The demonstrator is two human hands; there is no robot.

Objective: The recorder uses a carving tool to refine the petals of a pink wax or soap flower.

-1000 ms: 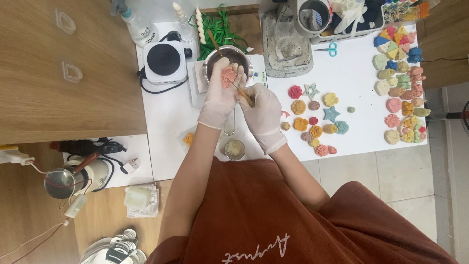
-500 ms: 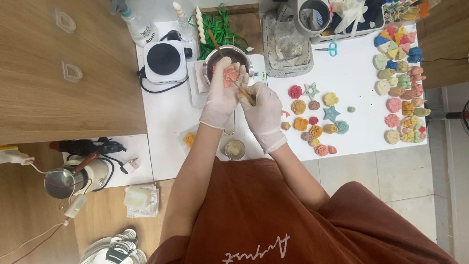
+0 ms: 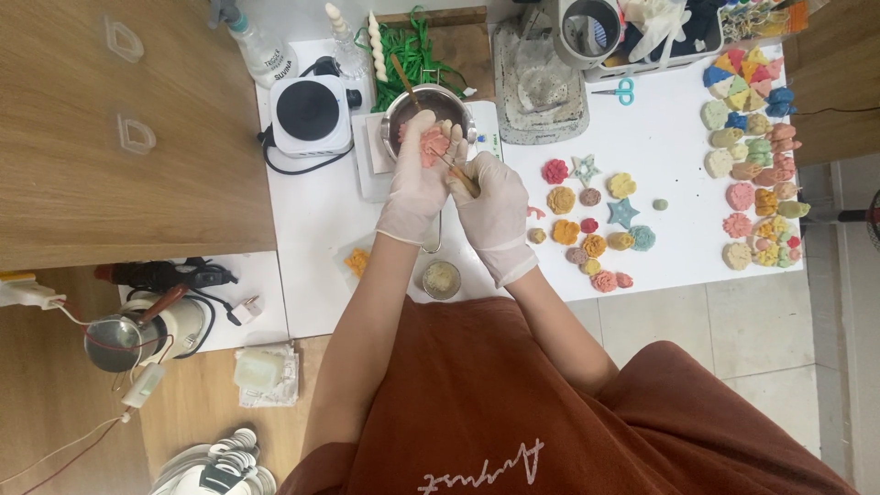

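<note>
Left hand [image 3: 417,179] gripping pink flower piece [image 3: 433,145] over metal pot [image 3: 427,103], catching drips; right hand [image 3: 495,206] pinched round thin wooden stick [image 3: 456,171], tip touching flower for detailing, above white bench [image 3: 660,247].

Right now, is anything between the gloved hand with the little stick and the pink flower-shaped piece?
Nothing visible. The left hand in a white glove holds the pink flower-shaped piece over the round metal pot. The right hand points a thin wooden stick at it, with its tip at the flower's edge.
</note>
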